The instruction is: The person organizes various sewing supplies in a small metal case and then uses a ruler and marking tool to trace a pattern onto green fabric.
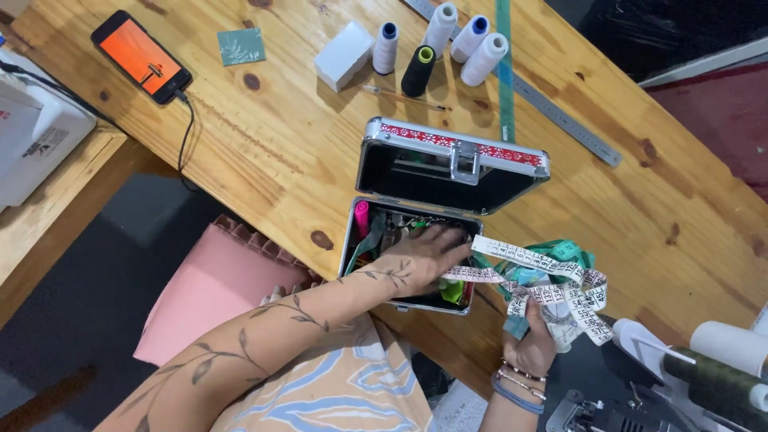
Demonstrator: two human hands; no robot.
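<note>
The scene is viewed from one head-worn camera, aimed steeply down. The light pine wooden table (264,152) is seen at arm's length

A leafy vine tattoo winds along the left forearm (264,336) up to the left hand (424,256). The right wrist (516,384) wears several thin beaded bracelets and a blue band. The garment is peach with pale-blue-and-white swirls.
</note>
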